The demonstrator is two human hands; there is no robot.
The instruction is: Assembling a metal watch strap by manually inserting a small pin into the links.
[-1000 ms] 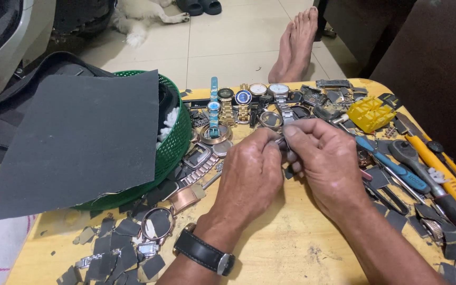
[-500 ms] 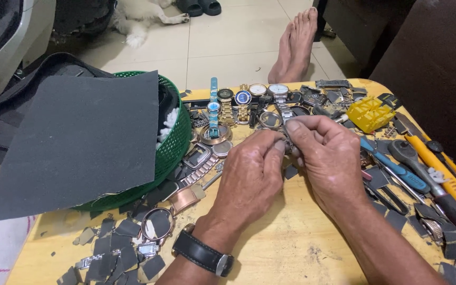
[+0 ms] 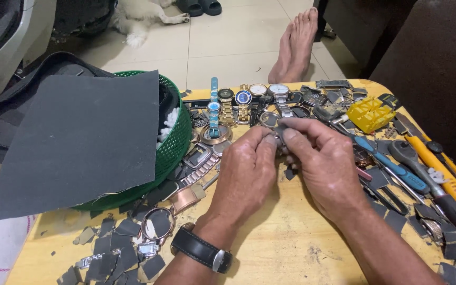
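Observation:
Over the middle of a wooden table (image 3: 291, 248), my left hand (image 3: 246, 171) and my right hand (image 3: 323, 161) meet fingertip to fingertip. Together they pinch a small dark metal watch part (image 3: 279, 133), mostly hidden by the fingers. A black wristwatch (image 3: 201, 250) is strapped on my left wrist. Just beyond the hands lies a row of wristwatches (image 3: 244, 100) with blue, white and dark dials.
A green plastic basket (image 3: 178, 140) at the left is covered by a large dark grey abrasive sheet (image 3: 80, 142). Cut grey scraps and watch cases (image 3: 127, 245) litter the near left. Screwdrivers and pliers (image 3: 428, 169) and a yellow plastic holder (image 3: 370, 113) lie at the right. Someone's bare feet (image 3: 296, 45) rest beyond the table.
Both hands stay together over the same spot; the fingers have shifted slightly around the small part.

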